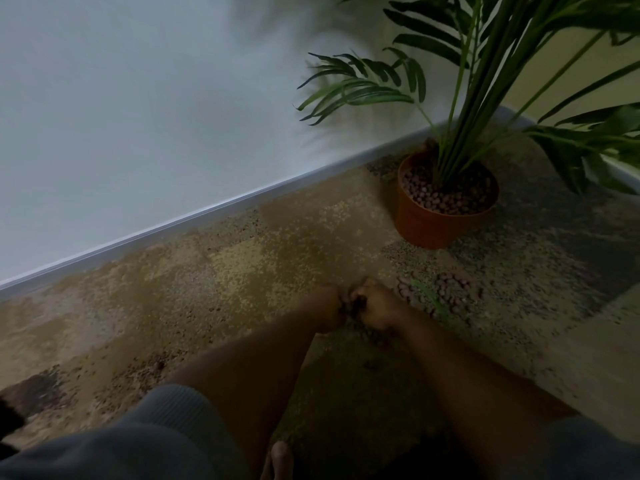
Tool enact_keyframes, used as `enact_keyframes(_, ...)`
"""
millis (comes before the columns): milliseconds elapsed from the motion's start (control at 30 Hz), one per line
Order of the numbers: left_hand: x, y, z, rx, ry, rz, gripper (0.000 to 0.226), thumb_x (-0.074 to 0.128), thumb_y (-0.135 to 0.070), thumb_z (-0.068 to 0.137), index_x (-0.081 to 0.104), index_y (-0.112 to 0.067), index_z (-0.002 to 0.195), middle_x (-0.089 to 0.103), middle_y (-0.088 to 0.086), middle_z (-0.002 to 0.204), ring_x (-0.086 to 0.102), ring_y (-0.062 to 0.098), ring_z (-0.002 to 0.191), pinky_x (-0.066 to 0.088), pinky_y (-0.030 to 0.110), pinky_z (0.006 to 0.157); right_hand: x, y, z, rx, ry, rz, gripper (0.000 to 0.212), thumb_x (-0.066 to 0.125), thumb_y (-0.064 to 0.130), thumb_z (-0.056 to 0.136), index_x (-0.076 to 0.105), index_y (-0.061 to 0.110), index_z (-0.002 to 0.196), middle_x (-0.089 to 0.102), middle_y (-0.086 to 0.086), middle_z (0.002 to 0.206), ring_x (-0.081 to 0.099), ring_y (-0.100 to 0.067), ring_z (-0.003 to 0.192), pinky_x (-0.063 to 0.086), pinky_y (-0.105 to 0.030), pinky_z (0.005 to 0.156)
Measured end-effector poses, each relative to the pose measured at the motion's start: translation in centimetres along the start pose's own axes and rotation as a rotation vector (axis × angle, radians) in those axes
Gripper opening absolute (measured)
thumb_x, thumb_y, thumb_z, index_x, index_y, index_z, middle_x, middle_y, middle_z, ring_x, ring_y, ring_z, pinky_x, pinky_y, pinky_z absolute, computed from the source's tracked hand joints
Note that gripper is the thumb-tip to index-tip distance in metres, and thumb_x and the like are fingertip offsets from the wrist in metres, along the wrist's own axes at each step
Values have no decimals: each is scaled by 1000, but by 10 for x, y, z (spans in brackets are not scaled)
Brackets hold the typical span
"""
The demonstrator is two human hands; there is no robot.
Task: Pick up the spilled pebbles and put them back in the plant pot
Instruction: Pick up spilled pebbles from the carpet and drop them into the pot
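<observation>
While crouched over the carpeted floor (242,271), pressed together at frame centre: left hand (330,304) and right hand (375,308), fingers curled inward, knuckle to knuckle, seemingly cupped round a few dark pebbles in the gap between them (blur hides how many; cannot tell whether truly gripped). Lying at about 2 o'clock from the right hand, just beside it: main patch of spilled pebbles (446,292), a loose clump of small, round, reddish-brown balls, stretched roughly 9-to-3 across the floor, crossed by a fallen green leaf (429,299). Nearer to that patch: the right hand; farther off, behind it: the left. Standing well apart at 1 o'clock from both hands, against the skirting board (207,216): orange plant pot (426,223), upright, already topped with the same pebbles around the palm stems (450,147). Judged next: a lift and carry up and rightward to the rim; a low frond (360,84) perhaps in the way. Scattered too: stray pebbles at 7 o'clock, near the left forearm.
</observation>
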State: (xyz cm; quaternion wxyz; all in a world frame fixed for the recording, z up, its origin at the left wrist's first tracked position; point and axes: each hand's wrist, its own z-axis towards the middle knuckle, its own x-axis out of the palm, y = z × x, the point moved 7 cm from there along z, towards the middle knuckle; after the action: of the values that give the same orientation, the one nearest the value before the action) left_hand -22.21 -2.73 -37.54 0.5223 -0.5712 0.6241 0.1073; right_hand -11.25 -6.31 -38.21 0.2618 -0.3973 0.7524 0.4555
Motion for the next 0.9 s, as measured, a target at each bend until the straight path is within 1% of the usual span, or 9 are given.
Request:
enact_keyframes(100,1,-5,-2,5,-19,19,29,68,-19,84,63,-14,112,62,6,112,61,22,103,52,33,86,0,4,0,-12,-32,-50,35,60,10,87,61,14,123,47,-12,131,50,-28,115,40,-28,92)
enact_keyframes(167,2,-7,-2,2,-37,60,32,67,-20,85,61,-13,115,62,7,115,60,24,106,52,36,90,0,7,1,-15,-55,-68,37,58,12,89,58,12,126,47,-15,133,50,-30,118,41,-28,93)
enact_keyframes(333,5,-8,-2,-26,-43,90,30,62,-20,89,60,-12,118,59,10,121,58,24,110,52,35,91,5,11,0,-7,-38,-62,33,61,20,90,58,12,122,33,-15,147,46,-32,126,41,-36,102)
enact_keyframes(433,5,-8,-1,-17,-39,81,26,61,-18,90,62,-12,115,63,9,116,60,23,107,52,33,88,5,12,0,0,-13,-60,41,66,28,85,57,17,124,31,-11,148,48,-29,124,44,-38,102)
enact_keyframes(500,4,-5,0,-31,-53,66,24,60,-18,90,63,-13,113,63,8,115,61,22,105,50,30,84,5,12,1,10,-10,-51,45,66,28,85,56,19,127,29,-11,151,47,-29,127,44,-38,103)
enact_keyframes(600,2,0,2,-57,-84,21,22,61,-18,88,64,-14,109,63,7,114,62,22,101,51,31,81,4,12,2,22,-4,-55,42,66,26,84,56,19,125,29,-11,151,47,-29,127,44,-38,102)
enact_keyframes(733,1,-1,2,-52,-109,16,24,62,-21,85,63,-17,109,61,8,115,62,24,100,48,29,76,5,12,2,11,15,-59,46,66,26,85,56,20,130,25,-12,156,37,-31,138,36,-42,111)
enact_keyframes(833,0,-4,-1,-41,-132,34,29,62,-26,84,61,-16,110,55,11,119,60,27,103,48,34,80,4,11,1,-14,9,-42,41,63,22,87,60,22,128,32,-13,151,38,-31,136,36,-41,112)
enact_keyframes(900,0,-4,-3,-42,-150,49,30,61,-26,84,60,-15,111,55,12,119,60,28,101,50,37,79,6,14,-1,-37,15,-49,41,63,24,87,61,22,127,34,-15,149,35,-31,138,35,-40,113)
